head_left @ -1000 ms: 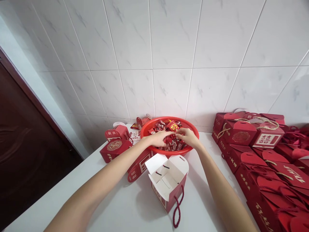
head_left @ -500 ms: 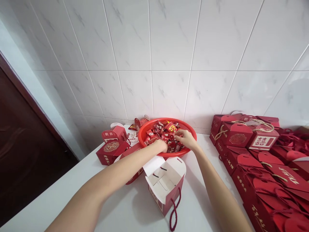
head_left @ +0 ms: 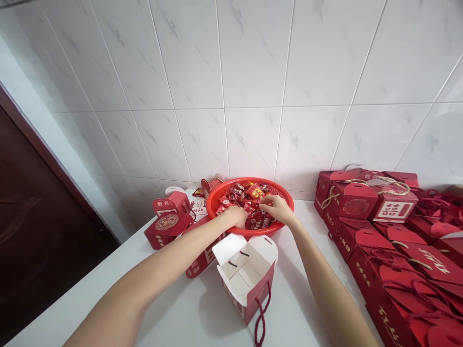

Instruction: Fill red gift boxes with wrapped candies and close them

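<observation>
Both my hands reach into a red plastic basket (head_left: 214, 196) of wrapped candies (head_left: 256, 192) near the wall. On the basket's left side, my left hand (head_left: 237, 216) is curled down among the candies, its fingertips hidden. My right hand (head_left: 278, 208) is at the right side, fingers bent and pinched together at the candies; what they hold, if anything, is unclear. In front of the basket stands a red gift box (head_left: 249, 284), its white flaps spread and its inside showing bare. A dark red cord handle (head_left: 259, 320) hangs from its side.
Several closed red boxes (head_left: 168, 229) stand left of the basket, one partly behind my left forearm. Rows of red gift boxes (head_left: 394, 250) are stacked along the right. A tiled wall (head_left: 253, 140) rises behind the white table (head_left: 181, 308); a dark door (head_left: 43, 217) is at left.
My left hand has shifted slightly left and up within the basket. The right hand stays almost in place, and the view has tilted a little.
</observation>
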`<state>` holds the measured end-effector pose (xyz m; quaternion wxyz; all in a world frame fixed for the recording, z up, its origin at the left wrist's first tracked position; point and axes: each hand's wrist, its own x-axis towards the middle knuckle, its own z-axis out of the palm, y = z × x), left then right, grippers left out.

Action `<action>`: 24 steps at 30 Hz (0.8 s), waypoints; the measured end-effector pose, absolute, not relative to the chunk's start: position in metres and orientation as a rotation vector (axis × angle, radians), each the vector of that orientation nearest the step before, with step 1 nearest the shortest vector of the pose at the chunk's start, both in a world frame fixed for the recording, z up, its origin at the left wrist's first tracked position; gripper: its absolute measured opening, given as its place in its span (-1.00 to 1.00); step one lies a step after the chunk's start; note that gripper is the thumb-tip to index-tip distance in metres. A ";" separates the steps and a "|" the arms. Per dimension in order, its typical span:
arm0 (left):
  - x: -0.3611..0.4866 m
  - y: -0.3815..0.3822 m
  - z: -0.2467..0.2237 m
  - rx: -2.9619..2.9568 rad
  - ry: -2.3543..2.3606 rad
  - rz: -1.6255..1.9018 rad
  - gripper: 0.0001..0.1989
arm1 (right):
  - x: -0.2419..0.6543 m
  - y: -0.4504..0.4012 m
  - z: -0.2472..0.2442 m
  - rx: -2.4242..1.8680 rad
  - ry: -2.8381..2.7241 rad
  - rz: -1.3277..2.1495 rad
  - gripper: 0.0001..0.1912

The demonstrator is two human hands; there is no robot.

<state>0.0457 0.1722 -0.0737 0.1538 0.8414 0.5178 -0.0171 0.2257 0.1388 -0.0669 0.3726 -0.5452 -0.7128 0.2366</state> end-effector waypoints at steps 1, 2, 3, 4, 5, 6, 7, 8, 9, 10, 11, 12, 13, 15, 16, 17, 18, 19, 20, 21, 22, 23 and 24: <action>0.040 0.170 -0.067 2.449 1.510 -0.106 -0.84 | 0.226 0.139 -0.067 -1.400 -1.830 0.602 -0.91; 0.035 0.167 -0.060 2.480 1.510 -0.138 -0.85 | 0.225 0.138 -0.066 -1.404 -1.832 0.597 -0.92; 0.029 0.166 -0.053 2.481 1.497 -0.123 -0.87 | 0.225 0.139 -0.067 -1.406 -1.833 0.595 -0.92; 0.023 0.164 -0.048 2.441 1.476 -0.056 -0.88 | 0.225 0.139 -0.067 -1.405 -1.833 0.597 -0.92; 0.019 0.164 -0.044 2.359 1.447 0.051 -0.89 | 0.225 0.139 -0.067 -1.401 -1.833 0.605 -0.92; 0.015 0.163 -0.042 2.247 1.425 0.173 -0.89 | 0.225 0.140 -0.068 -1.397 -1.835 0.616 -0.92; 0.012 0.163 -0.041 2.118 1.403 0.296 -0.89 | 0.225 0.140 -0.068 -1.391 -1.836 0.630 -0.91; 0.011 0.162 -0.040 1.990 1.372 0.415 -0.88 | 0.225 0.140 -0.068 -1.382 -1.837 0.650 -0.89; 0.012 0.162 -0.041 1.878 1.323 0.525 -0.88 | 0.225 0.140 -0.068 -1.364 -1.838 0.677 -0.87; 0.014 0.161 -0.042 1.785 1.260 0.628 -0.89 | 0.226 0.140 -0.067 -1.337 -1.836 0.710 -0.83; 0.017 0.160 -0.043 1.708 1.195 0.723 -0.88 | 0.226 0.139 -0.066 -1.299 -1.835 0.751 -0.78; 0.020 0.160 -0.044 1.643 1.132 0.807 -0.88 | 0.226 0.138 -0.065 -1.252 -1.834 0.800 -0.73; 0.024 0.159 -0.046 1.588 1.081 0.882 -0.86 | 0.227 0.136 -0.064 -1.202 -1.837 0.851 -0.67; 0.031 0.157 -0.048 1.503 1.029 0.985 -0.78 | 0.228 0.134 -0.061 -1.131 -1.844 0.941 -0.58; 0.034 0.157 -0.049 1.470 1.015 1.008 -0.72 | 0.229 0.133 -0.059 -1.113 -1.837 0.982 -0.54; 0.035 0.156 -0.049 1.440 0.997 1.012 -0.66 | 0.229 0.132 -0.059 -1.102 -1.822 1.020 -0.51; 0.036 0.156 -0.049 1.413 0.973 1.008 -0.61 | 0.230 0.132 -0.058 -1.095 -1.795 1.056 -0.49; 0.035 0.156 -0.050 1.388 0.946 1.005 -0.56 | 0.231 0.132 -0.058 -1.090 -1.761 1.086 -0.47; 0.035 0.156 -0.049 1.367 0.919 1.004 -0.52 | 0.231 0.132 -0.058 -1.083 -1.728 1.104 -0.48; 0.033 0.156 -0.049 1.348 0.897 1.003 -0.50 | 0.232 0.133 -0.059 -1.076 -1.705 1.107 -0.49; 0.032 0.155 -0.048 1.331 0.883 0.995 -0.48 | 0.232 0.134 -0.060 -1.072 -1.690 1.098 -0.51; 0.031 0.154 -0.048 1.316 0.875 0.982 -0.47 | 0.233 0.135 -0.061 -1.070 -1.675 1.082 -0.54; 0.030 0.154 -0.047 1.303 0.870 0.962 -0.47 | 0.233 0.136 -0.062 -1.069 -1.663 1.061 -0.55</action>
